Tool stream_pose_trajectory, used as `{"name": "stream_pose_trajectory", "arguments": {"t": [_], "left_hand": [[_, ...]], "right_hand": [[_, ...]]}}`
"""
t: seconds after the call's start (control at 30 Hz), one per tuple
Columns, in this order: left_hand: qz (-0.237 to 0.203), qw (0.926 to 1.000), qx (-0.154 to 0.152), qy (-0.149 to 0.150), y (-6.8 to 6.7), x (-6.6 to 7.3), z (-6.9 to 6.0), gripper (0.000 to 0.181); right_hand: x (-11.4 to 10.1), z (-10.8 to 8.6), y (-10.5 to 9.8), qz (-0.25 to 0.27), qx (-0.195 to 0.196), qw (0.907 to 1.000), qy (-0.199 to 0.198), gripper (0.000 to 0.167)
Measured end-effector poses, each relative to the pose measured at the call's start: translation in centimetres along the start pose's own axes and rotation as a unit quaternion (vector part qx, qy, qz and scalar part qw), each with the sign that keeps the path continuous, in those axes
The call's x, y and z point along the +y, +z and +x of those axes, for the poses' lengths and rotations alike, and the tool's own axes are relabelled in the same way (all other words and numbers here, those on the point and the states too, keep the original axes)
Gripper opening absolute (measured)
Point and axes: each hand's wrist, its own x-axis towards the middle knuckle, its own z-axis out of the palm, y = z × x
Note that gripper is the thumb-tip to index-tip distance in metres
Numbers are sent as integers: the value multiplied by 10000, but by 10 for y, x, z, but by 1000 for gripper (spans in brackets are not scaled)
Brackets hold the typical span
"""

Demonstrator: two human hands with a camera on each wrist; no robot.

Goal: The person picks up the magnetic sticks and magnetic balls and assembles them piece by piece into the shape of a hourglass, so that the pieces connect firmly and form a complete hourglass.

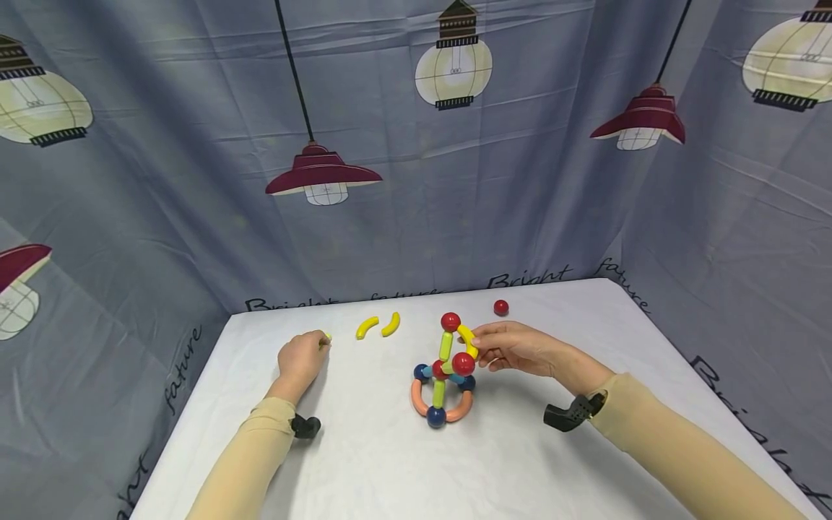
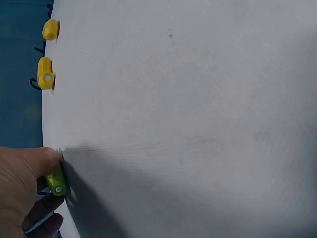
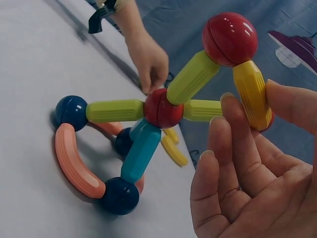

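Note:
A magnetic ball-and-stick structure [image 1: 439, 392] stands on the white table. Orange curved sticks and dark blue balls form its base; green and blue sticks meet at a red ball [image 3: 163, 108]. My right hand [image 1: 520, 348] pinches a yellow curved stick [image 3: 251, 94] between thumb and fingers. That stick's upper end touches the top red ball [image 3: 230, 38], while its lower end is near another red ball [image 1: 464, 363], mostly hidden in the right wrist view. At the table's left, my left hand [image 1: 302, 363] pinches a short green stick [image 2: 57, 182] just at the surface.
Two yellow curved sticks, one on the left [image 1: 367, 327] and one on the right [image 1: 391, 324], lie toward the back of the table [image 1: 364, 462]. A loose red ball [image 1: 501, 308] sits near the back edge. Behind hangs a grey-blue curtain [image 1: 390, 238] printed with lamps.

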Motion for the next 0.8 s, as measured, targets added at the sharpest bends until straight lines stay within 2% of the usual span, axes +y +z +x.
{"name": "stream_pose_trajectory", "arguments": {"t": [0.07,0.13,0.33,0.47,0.57,0.6,0.67,0.73,0.8], "left_hand": [[-36,10000,18,-31,-2,0,-1,8],[-170,9998,-9,-110,-3,-1,-1,11],[-673,9963,-332,-420,-6,-2,-5,41],[-1028,9934,-409,-318,-10,7,-10,40],[-1553,9869,-394,-175,-12,20,-13,36],[-1806,9826,-399,-168,-13,25,-14,35],[-2514,9667,-453,-155,-15,38,-15,33],[-3268,9438,-494,-105,-16,52,-18,32],[-3990,9150,-599,-29,-19,68,-23,32]], "right_hand": [[0,0,0,-17,-12,10000,-10,44],[1,1,0,-25,-20,10000,-18,44],[1,1,0,-1,31,10000,7,44],[1,0,0,9,29,10000,-7,44],[1,0,0,30,61,10000,17,44],[1,0,0,35,63,10000,16,44],[1,1,0,39,73,10000,25,44],[2,1,0,38,78,10000,28,44],[2,1,0,36,68,10000,20,45]]}}
